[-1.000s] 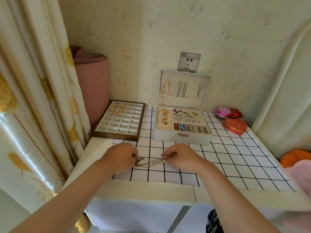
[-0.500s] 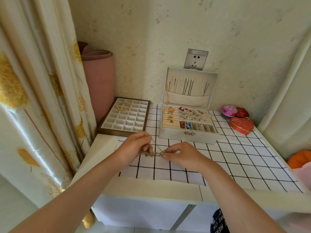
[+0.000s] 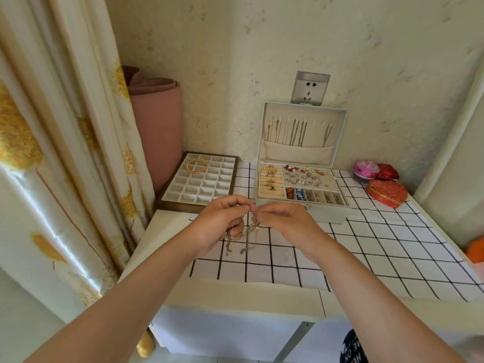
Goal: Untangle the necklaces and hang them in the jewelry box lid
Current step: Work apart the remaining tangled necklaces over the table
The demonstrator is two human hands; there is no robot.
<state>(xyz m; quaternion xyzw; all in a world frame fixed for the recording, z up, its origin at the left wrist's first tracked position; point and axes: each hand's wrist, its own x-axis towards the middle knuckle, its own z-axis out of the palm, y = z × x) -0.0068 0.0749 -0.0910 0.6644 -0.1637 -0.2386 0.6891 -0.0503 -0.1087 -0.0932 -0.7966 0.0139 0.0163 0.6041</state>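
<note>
A tangle of thin necklaces (image 3: 248,231) hangs above the checked table, its loose ends dangling toward the cloth. My left hand (image 3: 222,221) pinches the chains at the top and holds more of them in its curled fingers. My right hand (image 3: 285,224) pinches the same tangle from the right, fingertips meeting the left hand's. Behind them stands the white jewelry box (image 3: 301,203), with its lid (image 3: 337,132) upright. Several chains hang in the lid above a fabric pocket. Rings and earrings fill the box's tray.
A brown tray (image 3: 167,200) of small white compartments holds gold bangles (image 3: 196,165) at the back left. Red and pink trinket boxes (image 3: 387,193) sit at the back right. A curtain (image 3: 65,153) hangs at the left, a pink roll (image 3: 157,121) behind it. A wall socket (image 3: 309,87) sits above the lid.
Both hands have lifted the tangle off the table and drawn close together. The chain ends now hang down instead of lying on the cloth.
</note>
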